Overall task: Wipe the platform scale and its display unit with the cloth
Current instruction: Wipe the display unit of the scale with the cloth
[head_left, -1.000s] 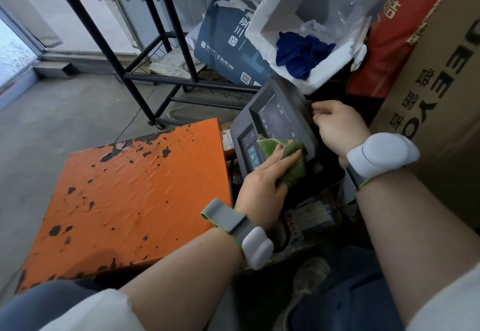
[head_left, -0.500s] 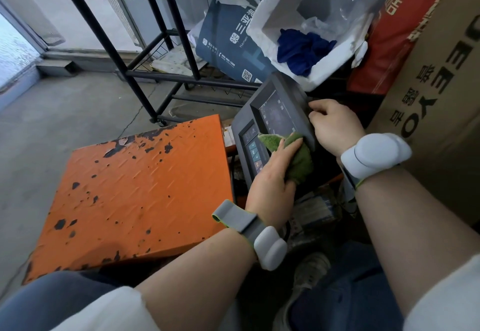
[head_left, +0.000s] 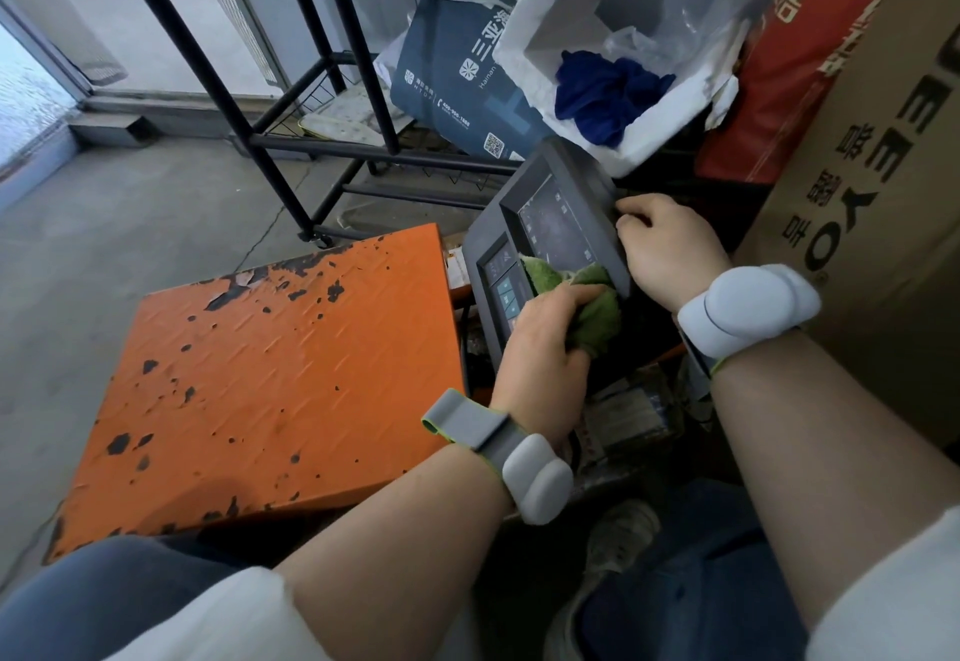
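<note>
Now, near to far:
Left hand (head_left: 545,348): is gripping the green cloth (head_left: 587,302), fingers curled over the wad, and is pressing it against the lower edge of the display unit (head_left: 550,224), where the screen is meeting the button panel.
Right hand (head_left: 667,245): is closing round the display unit's right edge, fingers bent behind the casing, just beside the cloth hand and slightly beyond it.
Display unit: is standing tilted between the two hands, screen facing the person.
Platform scale (head_left: 270,374): is lying left of the left hand, its orange deck with chipped paint just beside the display unit.
Cardboard box (head_left: 883,203): is standing right of the right hand.
White foam box (head_left: 649,120): is sitting beyond the right hand, holding a blue rag (head_left: 602,89).
Black rack (head_left: 291,89): is standing well beyond the left hand.
</note>
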The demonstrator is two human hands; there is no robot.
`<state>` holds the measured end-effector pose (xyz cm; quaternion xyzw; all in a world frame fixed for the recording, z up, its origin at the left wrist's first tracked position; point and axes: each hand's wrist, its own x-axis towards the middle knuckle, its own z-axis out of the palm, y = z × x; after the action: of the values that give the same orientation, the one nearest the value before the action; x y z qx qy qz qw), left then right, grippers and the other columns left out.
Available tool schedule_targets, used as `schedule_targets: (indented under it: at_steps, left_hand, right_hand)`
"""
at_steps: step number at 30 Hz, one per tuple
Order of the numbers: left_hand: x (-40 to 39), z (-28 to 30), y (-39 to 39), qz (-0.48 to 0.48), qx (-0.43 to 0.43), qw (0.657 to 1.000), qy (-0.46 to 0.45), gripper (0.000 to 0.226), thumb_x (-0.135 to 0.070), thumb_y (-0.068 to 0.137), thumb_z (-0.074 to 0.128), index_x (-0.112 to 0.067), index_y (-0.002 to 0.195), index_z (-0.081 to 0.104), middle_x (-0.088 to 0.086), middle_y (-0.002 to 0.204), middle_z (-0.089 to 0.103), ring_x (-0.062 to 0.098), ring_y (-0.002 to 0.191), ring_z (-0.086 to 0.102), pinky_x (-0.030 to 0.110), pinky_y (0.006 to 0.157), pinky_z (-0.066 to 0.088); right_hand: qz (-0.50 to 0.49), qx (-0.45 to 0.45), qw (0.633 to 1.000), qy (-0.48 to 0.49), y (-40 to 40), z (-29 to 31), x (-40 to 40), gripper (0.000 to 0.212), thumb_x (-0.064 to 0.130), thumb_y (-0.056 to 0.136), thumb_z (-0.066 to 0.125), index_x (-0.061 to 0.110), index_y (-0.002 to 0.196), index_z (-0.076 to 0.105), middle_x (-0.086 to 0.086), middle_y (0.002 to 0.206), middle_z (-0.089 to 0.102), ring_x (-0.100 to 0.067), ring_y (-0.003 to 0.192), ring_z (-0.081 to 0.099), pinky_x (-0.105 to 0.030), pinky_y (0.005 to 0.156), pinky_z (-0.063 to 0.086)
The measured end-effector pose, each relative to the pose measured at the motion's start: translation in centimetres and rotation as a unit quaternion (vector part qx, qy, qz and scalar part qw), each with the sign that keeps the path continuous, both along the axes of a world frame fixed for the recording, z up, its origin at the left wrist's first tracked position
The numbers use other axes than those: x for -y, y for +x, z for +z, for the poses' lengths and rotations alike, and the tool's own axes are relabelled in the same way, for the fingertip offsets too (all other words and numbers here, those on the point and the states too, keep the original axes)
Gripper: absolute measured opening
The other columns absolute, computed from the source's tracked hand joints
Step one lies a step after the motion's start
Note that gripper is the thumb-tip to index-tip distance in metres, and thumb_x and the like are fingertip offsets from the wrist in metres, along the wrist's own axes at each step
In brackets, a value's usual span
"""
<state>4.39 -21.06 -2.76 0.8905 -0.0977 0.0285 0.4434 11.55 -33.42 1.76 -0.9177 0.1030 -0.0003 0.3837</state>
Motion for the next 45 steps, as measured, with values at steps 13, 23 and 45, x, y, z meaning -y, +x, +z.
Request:
schedule_targets:
  at_steps: [13,23,45]
  left_hand:
    - [-1.1,-1.1,1.2,-0.012,0.051,0.999,0.003,0.047,0.009,0.077,0.053,-0.011,0.119,0.061,0.001,0.122,0.055,0.014,0.118,0.047,0.015,0.1,0.033]
    - [-2.4,-1.5,4.7,0.01,0.084,0.996,0.022,0.042,0.01,0.076,0.054,-0.006,0.114,0.065,0.008,0.119,0.061,0.02,0.117,0.052,0.01,0.096,0.032]
    - [-2.4,1.3,11.0,0.129,-0.115,0.983,-0.066,0.048,0.001,0.087,0.05,-0.017,0.13,0.055,0.002,0.113,0.064,0.012,0.099,0.057,0.002,0.066,0.04]
  right_hand:
    - [0.005,0.005,1.0,-0.004,0.0,0.0,0.0,0.039,0.02,0.098,0.036,0.015,0.136,0.047,-0.007,0.14,0.049,-0.027,0.127,0.045,-0.029,0.099,0.035]
    - [0.007,0.009,1.0,0.009,-0.1,-0.1,0.1,0.039,0.022,0.098,0.036,0.015,0.135,0.047,-0.005,0.139,0.05,-0.024,0.126,0.046,-0.028,0.098,0.036]
    - [0.001,0.032,0.999,-0.001,0.5,-1.1,-0.1,0.039,0.024,0.095,0.038,0.018,0.132,0.051,-0.007,0.135,0.051,-0.028,0.125,0.046,-0.038,0.101,0.04]
